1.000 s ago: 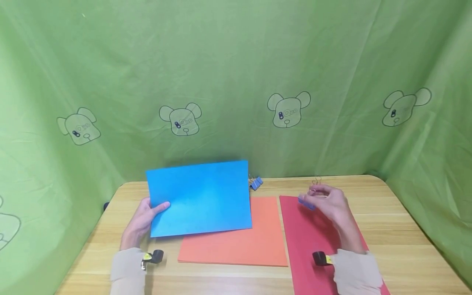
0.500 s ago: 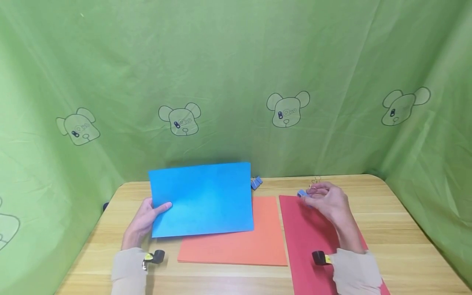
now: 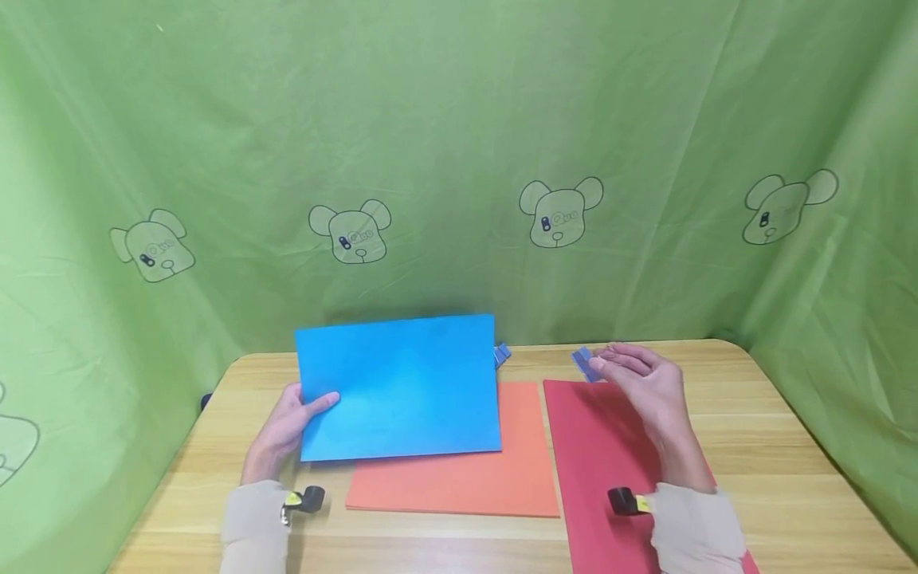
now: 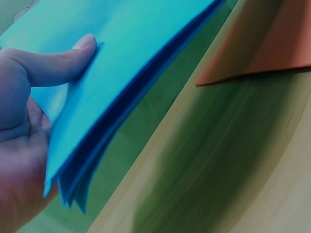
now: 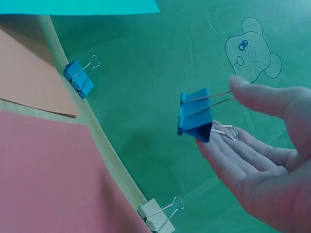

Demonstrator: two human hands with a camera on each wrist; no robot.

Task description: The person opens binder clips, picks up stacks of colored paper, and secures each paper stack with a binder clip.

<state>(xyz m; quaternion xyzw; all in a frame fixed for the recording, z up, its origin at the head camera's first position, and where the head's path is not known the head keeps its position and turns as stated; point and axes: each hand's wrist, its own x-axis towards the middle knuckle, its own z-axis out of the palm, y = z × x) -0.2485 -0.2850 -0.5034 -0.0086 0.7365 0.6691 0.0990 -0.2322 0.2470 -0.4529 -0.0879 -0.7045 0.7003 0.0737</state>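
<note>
My left hand (image 3: pixel 288 416) grips the left edge of several blue paper sheets (image 3: pixel 402 391), thumb on the front face. They are raised and tilted, and at the near corner their edges fan apart in the left wrist view. In my right hand (image 3: pixel 654 391), a blue binder clip (image 5: pixel 197 114) is held by its wire handles. The thumb (image 5: pixel 257 97) presses one handle and the fingers lie behind the other. The clip's mouth faces left, toward the blue sheets and apart from them.
Orange paper (image 3: pixel 459 486) lies partly under the raised blue sheets, with red paper (image 3: pixel 588 454) to its right. A second blue binder clip (image 5: pixel 79 79) and a pale one (image 5: pixel 158 216) sit along the table's far edge. A green curtain (image 3: pixel 459 159) hangs behind.
The blue sheets have shifted slightly right with my left hand. My right hand has lifted a little and turned the binder clip, which now sits higher beyond the red paper.
</note>
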